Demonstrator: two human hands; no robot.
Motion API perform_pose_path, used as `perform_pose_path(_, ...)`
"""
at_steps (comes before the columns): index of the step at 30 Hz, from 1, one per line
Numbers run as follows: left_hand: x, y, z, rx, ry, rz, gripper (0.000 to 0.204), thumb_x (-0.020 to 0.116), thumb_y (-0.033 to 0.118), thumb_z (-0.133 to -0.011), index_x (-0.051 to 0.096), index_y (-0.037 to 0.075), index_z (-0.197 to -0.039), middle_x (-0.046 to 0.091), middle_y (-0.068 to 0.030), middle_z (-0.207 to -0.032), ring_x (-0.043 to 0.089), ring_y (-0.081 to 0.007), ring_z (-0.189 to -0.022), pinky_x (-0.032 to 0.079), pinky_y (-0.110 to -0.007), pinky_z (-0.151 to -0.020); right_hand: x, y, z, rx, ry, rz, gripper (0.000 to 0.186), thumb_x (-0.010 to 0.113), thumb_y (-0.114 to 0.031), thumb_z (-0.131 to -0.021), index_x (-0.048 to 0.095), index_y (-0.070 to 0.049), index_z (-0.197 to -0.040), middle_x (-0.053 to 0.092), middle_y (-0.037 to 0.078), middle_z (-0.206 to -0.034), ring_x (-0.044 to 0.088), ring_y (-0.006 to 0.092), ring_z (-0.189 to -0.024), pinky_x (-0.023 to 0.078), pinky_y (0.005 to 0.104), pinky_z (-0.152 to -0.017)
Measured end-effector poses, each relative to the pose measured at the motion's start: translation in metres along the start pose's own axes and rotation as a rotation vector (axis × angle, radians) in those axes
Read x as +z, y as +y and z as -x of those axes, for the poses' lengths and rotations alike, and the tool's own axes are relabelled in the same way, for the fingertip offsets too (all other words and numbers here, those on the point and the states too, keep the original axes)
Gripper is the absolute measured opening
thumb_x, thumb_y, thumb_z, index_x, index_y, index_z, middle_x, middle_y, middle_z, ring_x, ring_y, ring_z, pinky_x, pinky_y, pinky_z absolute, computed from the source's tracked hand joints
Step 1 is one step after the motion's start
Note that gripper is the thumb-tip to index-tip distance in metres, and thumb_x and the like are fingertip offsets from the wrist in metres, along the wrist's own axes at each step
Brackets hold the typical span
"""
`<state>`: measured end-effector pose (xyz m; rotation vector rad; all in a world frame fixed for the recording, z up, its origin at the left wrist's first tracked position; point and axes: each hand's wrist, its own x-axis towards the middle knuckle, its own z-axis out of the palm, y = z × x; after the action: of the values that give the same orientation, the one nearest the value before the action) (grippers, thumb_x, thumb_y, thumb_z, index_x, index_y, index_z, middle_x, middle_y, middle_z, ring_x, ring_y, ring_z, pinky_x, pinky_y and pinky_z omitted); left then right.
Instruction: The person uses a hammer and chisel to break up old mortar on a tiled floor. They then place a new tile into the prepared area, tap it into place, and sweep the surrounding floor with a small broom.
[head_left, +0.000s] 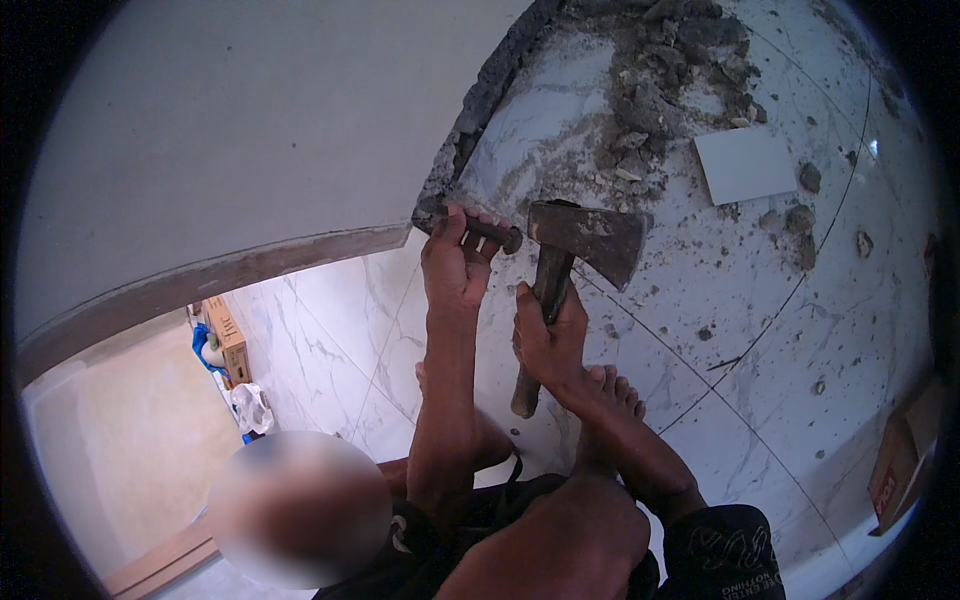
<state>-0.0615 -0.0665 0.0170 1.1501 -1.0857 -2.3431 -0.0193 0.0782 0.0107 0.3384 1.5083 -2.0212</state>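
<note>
My left hand (460, 260) grips a dark metal chisel (482, 228), held sideways with its far end at the broken, chipped bottom edge of the white wall (240, 120), where rough grey mortar shows. My right hand (550, 330) is wrapped round the dark handle of an axe (585, 240). The axe head lies just right of the chisel's struck end, its broad blade pointing right, and the handle's butt reaches down beside my bare foot (620, 390).
Grey rubble (660, 90) is scattered over marble-look tiles (730, 420). A loose white square piece (745, 165) lies to the right. A cardboard box (229, 340) with bags stands beyond the wall's corner, and another cardboard piece (905, 450) is at the right edge.
</note>
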Motion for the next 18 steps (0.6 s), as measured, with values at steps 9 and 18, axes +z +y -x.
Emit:
perform_pose_path(9,0.004,-0.007,0.000,0.071,-0.021,-0.018,0.011,0.058,0.017,-0.096,0.053,0.007,-0.097,0.055,-0.0058,-0.084,0.058,-0.0216,-0.081,0.053,-0.055,-0.088,0.010,0.018,0.011,0.144,-0.038,-0.303,0.018,0.059,-0.016,-0.094,0.042,-0.010,-0.090,0.043,-0.002,-0.052,0.039,0.0070,-0.036,0.030,0.0259,-0.031)
perform_pose_path(18,-0.006,-0.013,-0.004,0.117,-0.022,0.014,0.013,0.056,0.020,-0.097,0.052,0.007,-0.097,0.054,-0.0065,-0.086,0.056,-0.0220,-0.083,0.051,-0.055,-0.089,-0.017,0.015,0.014,0.099,0.095,-0.512,0.023,0.057,-0.025,-0.095,0.047,-0.009,-0.082,0.045,0.000,-0.053,0.040,0.0138,-0.035,0.036,0.0305,-0.035)
